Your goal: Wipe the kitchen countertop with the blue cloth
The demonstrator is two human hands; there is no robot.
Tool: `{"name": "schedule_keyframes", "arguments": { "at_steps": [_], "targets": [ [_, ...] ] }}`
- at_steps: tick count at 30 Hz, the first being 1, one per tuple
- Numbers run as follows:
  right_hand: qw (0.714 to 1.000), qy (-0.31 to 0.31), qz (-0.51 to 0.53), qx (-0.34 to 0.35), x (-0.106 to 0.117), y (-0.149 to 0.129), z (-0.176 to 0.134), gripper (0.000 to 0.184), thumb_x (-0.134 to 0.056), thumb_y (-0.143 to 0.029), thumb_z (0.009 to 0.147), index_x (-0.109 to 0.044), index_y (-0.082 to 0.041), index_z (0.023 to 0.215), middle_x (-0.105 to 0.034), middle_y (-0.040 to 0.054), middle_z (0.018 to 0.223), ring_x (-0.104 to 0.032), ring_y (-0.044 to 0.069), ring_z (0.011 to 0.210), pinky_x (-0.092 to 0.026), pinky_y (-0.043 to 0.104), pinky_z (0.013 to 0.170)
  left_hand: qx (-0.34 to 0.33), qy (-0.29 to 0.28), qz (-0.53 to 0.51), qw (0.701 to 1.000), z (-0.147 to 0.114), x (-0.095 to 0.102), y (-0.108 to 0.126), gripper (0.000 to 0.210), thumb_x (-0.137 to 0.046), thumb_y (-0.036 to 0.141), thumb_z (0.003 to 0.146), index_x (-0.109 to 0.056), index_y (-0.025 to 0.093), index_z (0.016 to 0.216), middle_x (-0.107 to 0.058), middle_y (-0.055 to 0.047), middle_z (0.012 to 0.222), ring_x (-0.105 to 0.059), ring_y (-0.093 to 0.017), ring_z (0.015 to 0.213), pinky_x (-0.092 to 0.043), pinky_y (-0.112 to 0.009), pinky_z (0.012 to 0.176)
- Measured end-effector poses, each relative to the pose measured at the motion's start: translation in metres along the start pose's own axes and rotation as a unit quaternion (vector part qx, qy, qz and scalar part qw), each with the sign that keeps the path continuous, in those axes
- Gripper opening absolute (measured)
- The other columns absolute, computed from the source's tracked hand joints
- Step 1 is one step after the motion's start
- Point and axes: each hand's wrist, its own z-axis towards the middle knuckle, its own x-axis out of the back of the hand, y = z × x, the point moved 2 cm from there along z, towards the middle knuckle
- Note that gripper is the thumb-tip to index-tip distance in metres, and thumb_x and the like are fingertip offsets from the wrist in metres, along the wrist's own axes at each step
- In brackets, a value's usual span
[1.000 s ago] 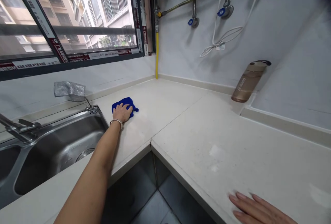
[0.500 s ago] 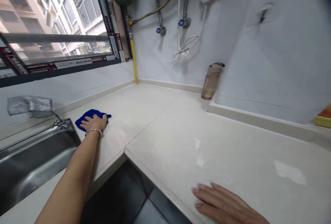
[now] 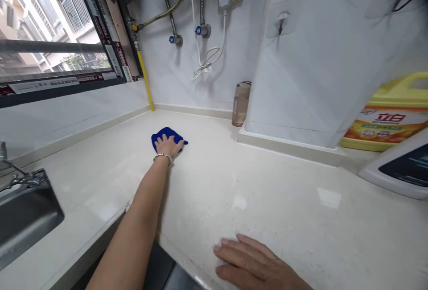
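Flattened palm-down on a blue cloth (image 3: 168,136), the left hand (image 3: 167,147) is seen with its fingers spread over the fabric rather than closed around it; the cloth is pressed against the countertop (image 3: 284,200), not pinched or lifted, which suits a flat, wide contact with the surface. From the middle of the counter the cloth lies at about eleven o'clock, well out toward the back corner, so the left arm is stretched nearly straight to reach it; a thin bracelet (image 3: 162,157) is worn at the wrist. The right hand (image 3: 254,263) is laid flat at about six o'clock, near the front edge of the counter, fingers extended and slightly apart, holding nothing; it is judged to be set there as a prop for the body during the long reach. A brown bottle (image 3: 240,103) is stood upright at about twelve o'clock, close to the wall corner and apart from the cloth. A yellow detergent jug (image 3: 391,111) is placed at about two o'clock against the tiled wall; just in front of it, the edge of a white appliance (image 3: 394,169) is seen. At nine o'clock a steel sink (image 3: 23,209) is set into the counter, well apart from both hands; above it a window (image 3: 50,44) is fitted.
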Motion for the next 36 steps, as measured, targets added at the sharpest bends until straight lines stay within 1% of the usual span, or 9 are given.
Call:
{"name": "schedule_keyframes", "arguments": {
  "at_steps": [4, 8, 11, 14, 19, 24, 27, 32, 36],
  "targets": [
    [1.000, -0.020, 0.004, -0.021, 0.001, -0.001, 0.000, 0.050, -0.058, -0.045, 0.098, -0.049, -0.031, 0.145, -0.061, 0.0044, 0.141, -0.056, 0.022, 0.132, -0.039, 0.039, 0.117, -0.077, -0.026, -0.025, 0.996, -0.002, -0.015, 0.058, 0.076, -0.040, 0.068, 0.089, -0.045, 0.023, 0.150, -0.024, -0.013, 0.168, -0.020, -0.046, 0.151, -0.017, -0.059, 0.121],
    [0.998, -0.029, 0.037, -0.036, 0.008, -0.004, 0.000, 0.046, -0.055, -0.044, 0.100, -0.050, -0.030, 0.143, -0.058, 0.0040, 0.145, -0.054, 0.021, 0.134, -0.037, 0.039, 0.119, -0.139, -0.041, -0.045, 0.988, -0.018, -0.022, 0.088, 0.072, -0.042, 0.067, 0.090, -0.045, 0.027, 0.150, -0.022, -0.010, 0.169, -0.017, -0.044, 0.153, -0.016, -0.058, 0.123],
    [0.995, -0.048, 0.062, -0.055, 0.016, -0.013, 0.001, 0.051, -0.060, -0.042, 0.096, -0.050, -0.027, 0.144, -0.055, 0.0069, 0.148, -0.050, 0.022, 0.138, -0.034, 0.042, 0.121, -0.169, -0.050, -0.053, 0.983, -0.036, -0.022, 0.095, 0.072, -0.043, 0.067, 0.090, -0.045, 0.027, 0.150, -0.023, -0.010, 0.168, -0.016, -0.044, 0.153, -0.016, -0.057, 0.123],
    [0.993, -0.053, 0.072, -0.076, 0.023, -0.023, 0.004, 0.063, -0.066, -0.036, 0.086, -0.048, -0.022, 0.145, -0.052, 0.0105, 0.151, -0.045, 0.024, 0.142, -0.030, 0.046, 0.123, -0.196, -0.060, -0.060, 0.977, -0.059, -0.020, 0.097, 0.071, -0.044, 0.067, 0.090, -0.045, 0.028, 0.150, -0.022, -0.010, 0.168, -0.015, -0.044, 0.153, -0.015, -0.057, 0.124],
    [0.989, -0.075, 0.080, -0.099, 0.021, -0.029, 0.008, 0.066, -0.066, -0.029, 0.073, -0.056, -0.020, 0.138, -0.053, 0.0116, 0.149, -0.047, 0.027, 0.140, -0.028, 0.053, 0.122, -0.243, -0.083, -0.073, 0.964, -0.113, -0.018, 0.114, 0.071, -0.044, 0.069, 0.090, -0.046, 0.028, 0.148, -0.020, -0.009, 0.169, -0.013, -0.042, 0.154, -0.013, -0.057, 0.125],
    [0.990, -0.084, 0.057, -0.098, 0.013, -0.026, 0.007, 0.066, -0.067, -0.032, 0.072, -0.057, -0.018, 0.136, -0.052, 0.0138, 0.150, -0.045, 0.030, 0.141, -0.028, 0.056, 0.121, -0.309, -0.120, -0.086, 0.939, -0.171, -0.016, 0.141, 0.073, -0.045, 0.073, 0.088, -0.044, 0.034, 0.149, -0.018, -0.004, 0.170, -0.011, -0.038, 0.156, -0.012, -0.056, 0.127],
    [0.991, -0.087, 0.049, -0.094, 0.014, -0.026, 0.006, 0.066, -0.068, -0.033, 0.073, -0.057, -0.018, 0.137, -0.051, 0.0146, 0.150, -0.044, 0.031, 0.142, -0.028, 0.056, 0.121, -0.341, -0.136, -0.093, 0.925, -0.201, -0.013, 0.151, 0.072, -0.046, 0.074, 0.087, -0.045, 0.036, 0.148, -0.016, -0.004, 0.171, -0.010, -0.036, 0.156, -0.012, -0.054, 0.128],
    [0.994, -0.064, 0.060, -0.064, 0.013, -0.025, 0.002, 0.064, -0.067, -0.035, 0.078, -0.056, -0.019, 0.139, -0.055, 0.0138, 0.147, -0.047, 0.031, 0.138, -0.033, 0.054, 0.119, -0.383, -0.156, -0.121, 0.902, -0.236, -0.009, 0.143, 0.070, -0.048, 0.074, 0.087, -0.048, 0.038, 0.146, -0.016, -0.002, 0.171, -0.007, -0.034, 0.157, -0.009, -0.054, 0.128],
    [0.994, -0.053, 0.070, -0.070, 0.006, -0.019, -0.003, 0.064, -0.068, -0.033, 0.079, -0.056, -0.020, 0.141, -0.054, 0.0143, 0.148, -0.048, 0.033, 0.138, -0.036, 0.056, 0.117, -0.394, -0.161, -0.133, 0.895, -0.247, -0.005, 0.124, 0.068, -0.045, 0.075, 0.089, -0.049, 0.037, 0.145, -0.015, -0.004, 0.171, -0.007, -0.032, 0.157, -0.010, -0.053, 0.128]
  ]
}}
